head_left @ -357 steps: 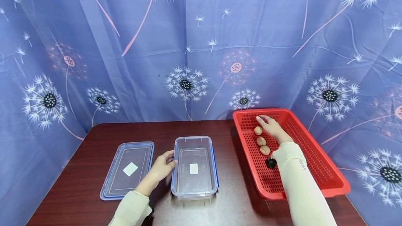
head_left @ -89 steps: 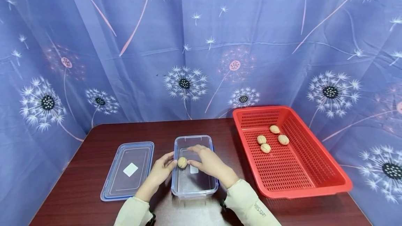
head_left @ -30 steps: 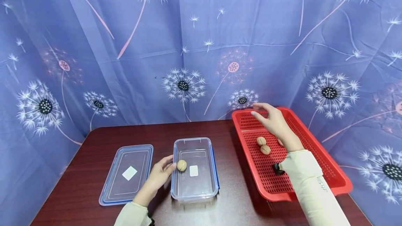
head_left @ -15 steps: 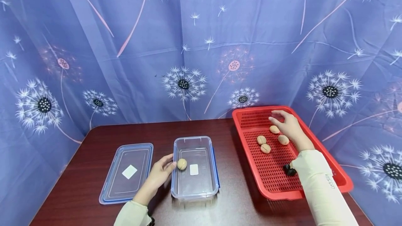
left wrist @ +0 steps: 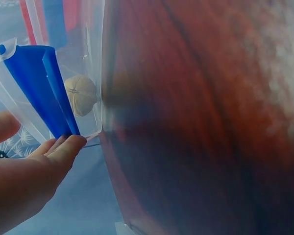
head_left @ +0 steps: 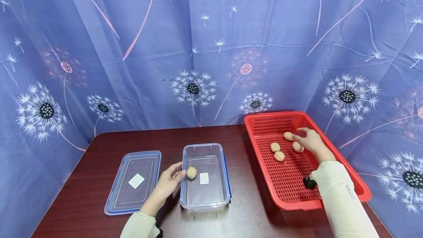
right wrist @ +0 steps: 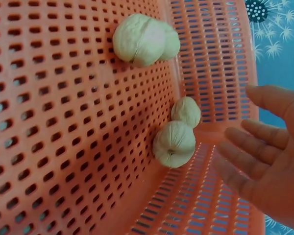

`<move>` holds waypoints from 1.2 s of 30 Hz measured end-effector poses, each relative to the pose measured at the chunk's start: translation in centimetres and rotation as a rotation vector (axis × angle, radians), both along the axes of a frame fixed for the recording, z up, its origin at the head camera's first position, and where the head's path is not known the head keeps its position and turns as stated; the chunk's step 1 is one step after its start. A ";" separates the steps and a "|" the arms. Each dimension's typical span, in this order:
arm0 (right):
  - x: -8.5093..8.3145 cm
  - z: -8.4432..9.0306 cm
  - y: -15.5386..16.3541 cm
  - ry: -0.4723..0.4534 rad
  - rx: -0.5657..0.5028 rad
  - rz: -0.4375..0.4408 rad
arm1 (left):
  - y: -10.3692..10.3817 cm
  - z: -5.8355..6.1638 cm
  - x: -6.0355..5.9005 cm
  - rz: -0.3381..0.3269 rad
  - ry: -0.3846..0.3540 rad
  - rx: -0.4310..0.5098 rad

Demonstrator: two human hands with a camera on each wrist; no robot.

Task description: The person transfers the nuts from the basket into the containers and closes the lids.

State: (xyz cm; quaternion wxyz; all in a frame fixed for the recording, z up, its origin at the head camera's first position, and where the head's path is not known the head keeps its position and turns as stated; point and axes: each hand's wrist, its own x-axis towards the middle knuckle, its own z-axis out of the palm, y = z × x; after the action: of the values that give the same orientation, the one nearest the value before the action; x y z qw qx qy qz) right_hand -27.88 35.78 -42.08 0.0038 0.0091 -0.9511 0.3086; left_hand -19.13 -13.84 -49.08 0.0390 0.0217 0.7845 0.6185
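My left hand (head_left: 170,181) grips the left wall of a clear plastic storage box (head_left: 206,200), its fingers at the blue side latch (left wrist: 34,88) in the left wrist view. One walnut (head_left: 191,173) lies in the box near that wall. On the right, my right hand (head_left: 311,141) reaches down into a red perforated basket (head_left: 271,190). Its fingers are spread and hold nothing, close to a walnut (right wrist: 174,144) and a smaller-looking walnut (right wrist: 186,112) in the right wrist view. Two more walnuts (head_left: 277,151) lie together to the left of the hand.
The box's clear lid (head_left: 123,194), with a blue seal and a white label, lies flat on the dark wooden table (head_left: 228,131) left of the box. A blue dandelion-print curtain (head_left: 148,76) hangs behind the table and along both sides.
A walnut has gone into the box, where the right hand was 3 seconds ago. Since then that hand has moved back over the basket and lowered toward the walnuts. The left hand has stayed at the box.
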 end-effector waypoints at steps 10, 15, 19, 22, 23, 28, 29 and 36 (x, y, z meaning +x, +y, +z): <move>0.3 -1.2 1.1 -0.081 0.030 0.006 | 0.0 0.1 0.2 -0.001 -0.005 -0.005; 0.3 -1.8 1.4 -0.111 0.017 -0.002 | -0.2 0.1 0.3 -0.029 0.069 -0.019; 0.3 -2.2 1.5 -0.136 0.008 0.002 | -0.3 0.1 0.4 -0.035 0.104 -0.027; 0.3 -2.4 1.5 -0.165 -0.004 0.005 | -0.2 0.0 0.3 -0.020 0.055 -0.014; 0.3 -2.5 1.5 -0.169 -0.005 0.006 | -0.2 0.0 0.2 -0.017 0.040 -0.013; 0.2 -3.1 1.4 -0.152 0.026 0.010 | -0.1 0.0 0.1 -0.009 0.007 -0.010; 0.2 -3.1 1.3 -0.148 0.033 0.011 | -0.1 0.0 0.1 -0.008 0.007 -0.012; 0.1 -3.5 1.1 -0.136 0.047 0.002 | -0.1 0.0 0.2 -0.008 0.009 -0.012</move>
State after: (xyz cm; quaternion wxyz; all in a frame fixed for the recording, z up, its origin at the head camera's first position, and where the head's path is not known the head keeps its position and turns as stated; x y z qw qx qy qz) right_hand -27.74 36.91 -45.55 -0.0614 -0.0110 -0.9562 0.2859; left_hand -18.95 -13.91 -49.04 0.0380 0.0276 0.7882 0.6136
